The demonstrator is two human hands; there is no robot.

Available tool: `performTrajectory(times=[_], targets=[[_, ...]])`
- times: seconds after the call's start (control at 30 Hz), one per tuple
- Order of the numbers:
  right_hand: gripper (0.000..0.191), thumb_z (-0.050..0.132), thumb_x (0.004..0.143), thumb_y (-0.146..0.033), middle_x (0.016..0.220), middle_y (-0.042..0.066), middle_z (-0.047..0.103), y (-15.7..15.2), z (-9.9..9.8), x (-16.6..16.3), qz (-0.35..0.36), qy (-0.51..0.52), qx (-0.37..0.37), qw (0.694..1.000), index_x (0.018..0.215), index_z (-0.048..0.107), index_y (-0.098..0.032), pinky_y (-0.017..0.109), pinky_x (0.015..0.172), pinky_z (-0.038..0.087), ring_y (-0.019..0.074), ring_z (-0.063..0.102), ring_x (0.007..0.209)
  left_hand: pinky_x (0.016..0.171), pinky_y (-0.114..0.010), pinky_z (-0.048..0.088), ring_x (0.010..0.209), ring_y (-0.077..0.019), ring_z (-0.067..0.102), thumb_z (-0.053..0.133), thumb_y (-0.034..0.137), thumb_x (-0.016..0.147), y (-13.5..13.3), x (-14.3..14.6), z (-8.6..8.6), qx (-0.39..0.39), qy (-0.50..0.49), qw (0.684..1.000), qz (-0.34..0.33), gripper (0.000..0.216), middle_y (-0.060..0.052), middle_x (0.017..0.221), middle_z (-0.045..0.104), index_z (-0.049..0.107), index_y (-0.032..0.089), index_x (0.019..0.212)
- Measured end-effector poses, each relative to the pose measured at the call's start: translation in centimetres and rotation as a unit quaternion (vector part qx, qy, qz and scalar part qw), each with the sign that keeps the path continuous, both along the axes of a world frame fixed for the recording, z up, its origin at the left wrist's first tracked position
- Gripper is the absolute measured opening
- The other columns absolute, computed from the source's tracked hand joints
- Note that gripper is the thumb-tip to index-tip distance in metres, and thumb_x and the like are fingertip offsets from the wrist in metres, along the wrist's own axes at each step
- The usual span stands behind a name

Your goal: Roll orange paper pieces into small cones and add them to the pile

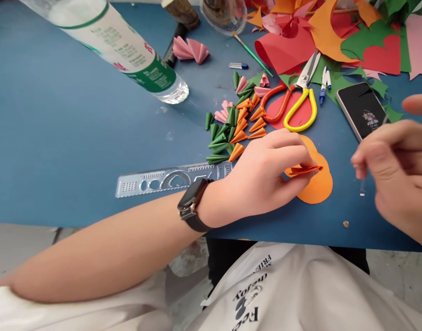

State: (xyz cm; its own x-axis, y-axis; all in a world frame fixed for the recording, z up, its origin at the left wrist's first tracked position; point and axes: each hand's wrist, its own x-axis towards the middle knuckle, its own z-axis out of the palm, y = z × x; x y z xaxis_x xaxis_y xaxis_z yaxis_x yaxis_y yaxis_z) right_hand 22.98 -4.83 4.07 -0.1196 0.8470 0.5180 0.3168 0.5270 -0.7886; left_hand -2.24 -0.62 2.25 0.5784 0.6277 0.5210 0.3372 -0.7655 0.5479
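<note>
My left hand [266,172], with a black watch on its wrist, pinches a folded piece of orange paper [305,170] between thumb and fingers. Under it, a round-lobed orange paper cutout [316,191] lies on the blue table, partly covered by the hand. On the right, my right hand [400,174] is closed in a pinch, the index finger and thumb together. Just below those fingertips shows a small clear strip [362,187] with a whitish end, which appears to hang from them. Small rolled paper cones in orange [241,125] and green [218,147] lie beyond my left hand.
A clear ruler [156,183] lies by my left wrist. Scissors [304,92], a pen [323,85] and a phone [362,108] are beyond my hands. A water bottle [128,55] stands back left. Coloured paper scraps [290,48] cover the back right.
</note>
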Motion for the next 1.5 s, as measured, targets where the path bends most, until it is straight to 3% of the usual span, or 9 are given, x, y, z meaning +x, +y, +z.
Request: performTrajectory(times=[0.1,0.17,0.4,0.6,0.87,0.97,1.1,1.27,1.5], targets=[[0.027,0.072,0.104,-0.012,0.104,0.0,0.08,0.6,-0.8,-1.5,0.031,-0.051,0.003,0.998,0.12,0.075,-0.034,0.034,0.064,0.064,0.0176,0.076,0.076,0.071,-0.029,0.06,0.081,-0.0172,0.073,0.076,0.023,0.103,0.1,0.0,-0.1,0.007,-0.008,1.0,0.016,0.006,-0.005,0.092,0.08,0.075,0.021,0.097],[0.023,0.069,0.104,-0.011,0.092,-0.001,0.079,0.7,-1.0,-2.1,0.062,-0.077,0.029,0.995,0.113,0.075,-0.031,0.035,0.065,0.064,0.017,0.074,0.071,0.07,-0.028,0.06,0.081,-0.0167,0.074,0.075,0.02,0.101,0.0,0.0,-0.1,0.007,-0.004,1.0,0.022,0.002,-0.006,0.093,0.08,0.075,0.02,0.099],[0.016,0.085,0.096,-0.021,0.093,0.001,0.083,1.1,-1.6,-2.6,0.079,-0.039,0.037,0.995,0.109,0.078,-0.028,0.032,0.064,0.066,0.0181,0.077,0.073,0.07,-0.026,0.059,0.077,-0.0144,0.072,0.072,0.014,0.1,-0.1,0.2,-0.4,0.005,-0.014,1.0,0.026,0.007,-0.005,0.09,0.079,0.074,0.017,0.095],[0.02,0.095,0.092,-0.031,0.095,0.002,0.085,1.6,-2.1,-2.6,0.06,-0.106,0.127,0.984,0.106,0.08,-0.03,0.034,0.07,0.07,0.0196,0.078,0.073,0.067,-0.024,0.055,0.078,-0.0141,0.07,0.073,0.012,0.098,-0.1,0.3,-0.7,0.04,-0.013,0.999,0.008,0.006,-0.005,0.092,0.078,0.073,0.017,0.095],[0.026,0.079,0.096,-0.003,0.095,0.002,0.087,2.1,-1.1,-2.3,0.13,-0.179,0.204,0.954,0.104,0.08,-0.028,0.035,0.076,0.071,0.0202,0.082,0.081,0.073,-0.025,0.058,0.083,-0.0153,0.071,0.068,0.01,0.098,-0.1,0.3,-0.8,0.015,0.026,1.0,-0.007,0.011,-0.005,0.094,0.076,0.072,0.018,0.093],[0.031,0.083,0.094,-0.006,0.098,0.001,0.088,2.3,-1.0,-1.8,0.102,-0.15,0.199,0.963,0.112,0.079,-0.031,0.034,0.077,0.072,0.0206,0.083,0.083,0.079,-0.029,0.064,0.089,-0.0172,0.076,0.078,0.02,0.098,0.3,0.0,-0.3,-0.009,-0.009,0.999,-0.05,0.01,-0.007,0.103,0.08,0.074,0.019,0.107],[0.04,0.089,0.09,-0.009,0.105,0.001,0.088,2.8,-1.0,-0.7,0.07,-0.147,0.158,0.974,0.12,0.081,-0.035,0.037,0.081,0.073,0.0236,0.085,0.089,0.089,-0.035,0.071,0.103,-0.0216,0.08,0.077,0.017,0.093,0.7,-0.4,0.2,-0.151,-0.092,0.98,-0.096,0.028,-0.011,0.12,0.081,0.07,0.021,0.119],[0.036,0.091,0.091,-0.016,0.106,-0.002,0.088,3.2,-1.4,-0.1,0.078,-0.083,0.09,0.989,0.119,0.084,-0.039,0.042,0.077,0.073,0.0226,0.082,0.082,0.083,-0.038,0.073,0.103,-0.0245,0.082,0.071,0.008,0.089,0.9,-0.4,0.0,-0.197,-0.127,0.967,-0.098,0.023,-0.011,0.115,0.083,0.07,0.022,0.107],[0.026,0.088,0.095,-0.02,0.107,0.0,0.088,3.1,-1.8,-0.5,0.084,-0.028,0.032,0.996,0.113,0.087,-0.037,0.043,0.08,0.076,0.0239,0.084,0.092,0.086,-0.035,0.072,0.108,-0.0231,0.079,0.08,0.023,0.096,1.5,-0.4,-0.1,-0.259,-0.14,0.948,-0.121,0.008,-0.012,0.113,0.08,0.074,0.021,0.1]])
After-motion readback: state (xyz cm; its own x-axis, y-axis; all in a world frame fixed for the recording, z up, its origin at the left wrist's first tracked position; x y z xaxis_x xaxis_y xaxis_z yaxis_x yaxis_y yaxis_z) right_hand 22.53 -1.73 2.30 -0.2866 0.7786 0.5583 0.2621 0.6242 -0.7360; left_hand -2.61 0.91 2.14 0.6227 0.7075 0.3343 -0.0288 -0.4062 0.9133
